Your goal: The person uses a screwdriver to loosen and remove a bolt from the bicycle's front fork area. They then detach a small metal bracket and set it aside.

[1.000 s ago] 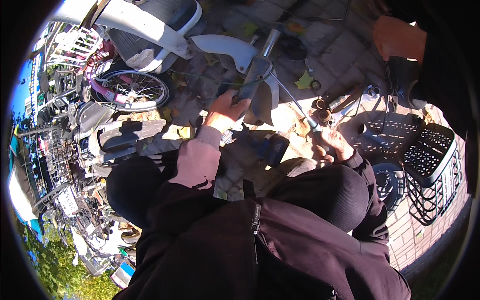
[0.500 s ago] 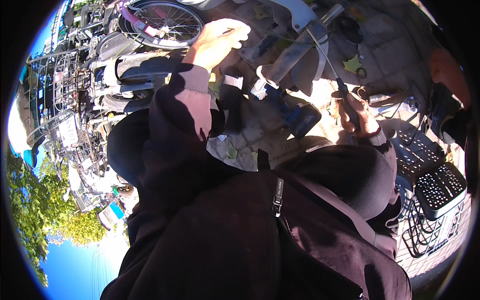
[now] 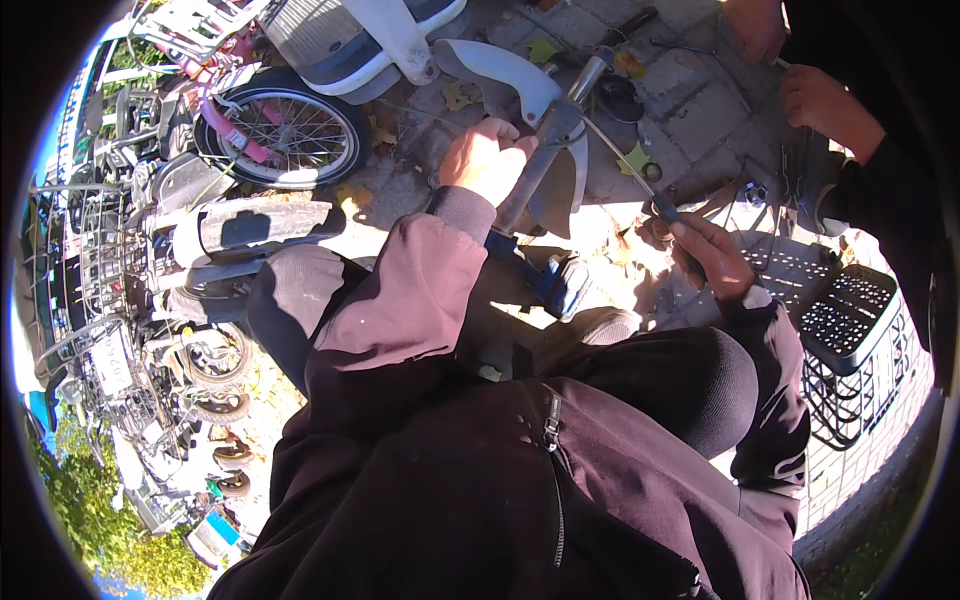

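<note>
My right hand (image 3: 712, 255) is wrapped around the dark handle of a screwdriver (image 3: 640, 180). Its long thin shaft slants up to the left, and the tip reaches a bracket on a grey metal fork tube (image 3: 521, 192). Curved white-grey mudguard pieces (image 3: 500, 72) adjoin this tube. Fingers curled, my left hand (image 3: 488, 160) is closed at the left side of the tube; what it grips, if anything, is hidden. Below the tube, between my knees, lies a blue and black power tool (image 3: 555, 283), partly in shadow.
Another person's hands (image 3: 828, 105) hold a thin metal piece at upper right. A pink bicycle's wheel (image 3: 290, 130) stands at upper left, beside a white scooter body (image 3: 330, 40). A black perforated basket (image 3: 850, 310) sits at right. Parked bikes line the left; leaves and tools litter the paving.
The view has shifted, so the scene sits lower. My left hand has moved right, from near the bicycle wheel to the fork tube. The other person's hands have come into sight.
</note>
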Demonstrator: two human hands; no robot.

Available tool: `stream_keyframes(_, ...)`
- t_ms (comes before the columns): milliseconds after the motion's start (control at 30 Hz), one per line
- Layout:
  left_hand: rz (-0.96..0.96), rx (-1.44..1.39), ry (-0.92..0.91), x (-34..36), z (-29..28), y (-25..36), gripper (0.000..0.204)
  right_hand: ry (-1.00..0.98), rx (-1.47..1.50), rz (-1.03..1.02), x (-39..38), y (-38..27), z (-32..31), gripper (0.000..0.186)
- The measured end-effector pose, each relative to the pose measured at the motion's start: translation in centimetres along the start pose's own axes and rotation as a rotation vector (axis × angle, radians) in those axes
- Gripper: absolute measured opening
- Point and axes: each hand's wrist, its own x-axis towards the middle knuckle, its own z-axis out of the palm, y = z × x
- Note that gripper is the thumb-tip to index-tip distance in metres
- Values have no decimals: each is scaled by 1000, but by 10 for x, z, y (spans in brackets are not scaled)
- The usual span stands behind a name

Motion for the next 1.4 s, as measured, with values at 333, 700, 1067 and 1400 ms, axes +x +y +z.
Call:
stream_keyframes(333, 9, -537, -116, 7, 27, -36, 35, 76, -296, 220, 15, -73, 36, 38)
stream_keyframes(700, -141, -492, -209, 11, 27, -48, 59, 176, -373, 336, 28, -103, 58, 33)
stream_keyframes(1067, -136, -1292, -523, 33, 47, -61, 59, 183, -458, 530, 30, -141, 89, 28)
stream_keyframes(1400, -49, -1115, -676, 40, 51, -75, 57, -61, -1321, 444, 28, -189, 61, 24)
